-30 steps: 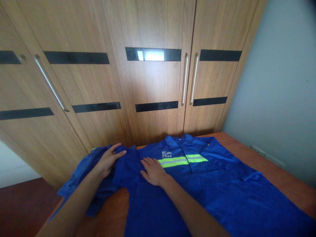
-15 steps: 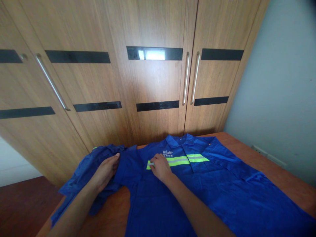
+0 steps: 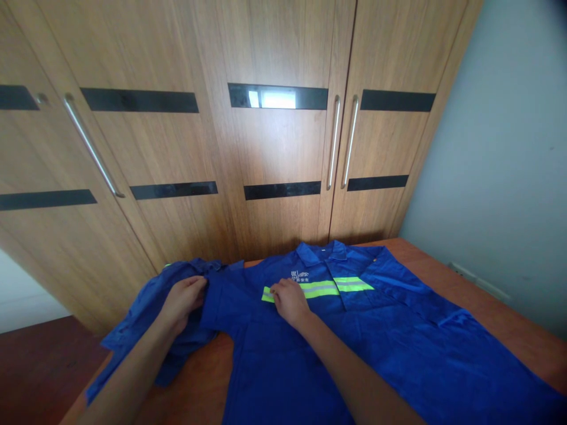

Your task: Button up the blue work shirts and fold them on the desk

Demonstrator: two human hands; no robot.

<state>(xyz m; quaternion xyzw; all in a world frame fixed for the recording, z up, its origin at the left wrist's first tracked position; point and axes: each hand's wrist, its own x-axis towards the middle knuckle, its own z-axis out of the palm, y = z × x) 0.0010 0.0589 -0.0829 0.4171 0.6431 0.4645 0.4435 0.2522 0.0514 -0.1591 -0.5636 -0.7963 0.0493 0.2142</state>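
Note:
A blue work jacket (image 3: 354, 336) lies front-up on a wooden table (image 3: 487, 295), collar toward the wardrobe. A yellow-green reflective stripe (image 3: 328, 287) crosses its chest, with a small white logo above it. My left hand (image 3: 181, 298) curls over the bunched left sleeve (image 3: 146, 321) near the shoulder seam, fingers closed on the cloth. My right hand (image 3: 290, 302) presses on the chest at the stripe's left end, fingertips pinched on the fabric there.
A wooden wardrobe (image 3: 248, 141) with black inlays and long metal handles (image 3: 332, 141) stands right behind the table. A grey wall (image 3: 500, 147) is on the right. The sleeve hangs over the table's left edge above dark floor (image 3: 39, 366).
My left hand went from flat and spread to curled on the sleeve cloth. My right hand slid up to the stripe's left end and closed its fingertips there.

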